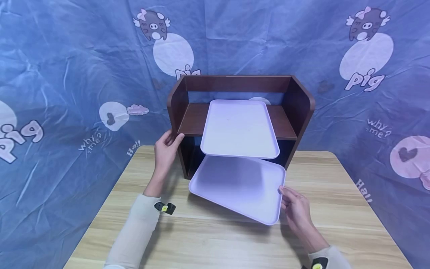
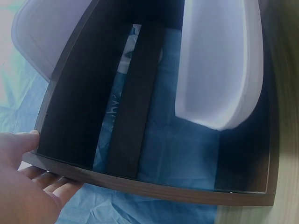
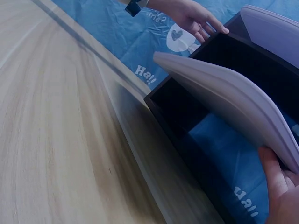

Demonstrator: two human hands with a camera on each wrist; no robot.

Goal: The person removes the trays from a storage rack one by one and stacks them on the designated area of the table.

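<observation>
A dark brown two-level wooden desk shelf [image 1: 191, 118] stands on the table. My left hand [image 1: 165, 152] grips its left side at the middle board, thumb by the board's front edge and fingers around the outside of the side panel [image 2: 140, 185]. With my right hand [image 1: 297, 210] I pinch the right rim of a pale lavender tray [image 1: 235, 186]. This tray is tilted, its right front corner angled toward me and its far end at the lower compartment's opening. Another lavender tray [image 1: 240, 129] lies on the middle board, overhanging its front and covering part of the lower tray.
The light wood table [image 1: 215, 248] extends in front of the shelf and to both sides. A blue cloth [image 1: 84, 74] printed with pigs and lettering hangs behind and around it. It also shows through the shelf's open back. Black bands [image 1: 164, 208] sit on both wrists.
</observation>
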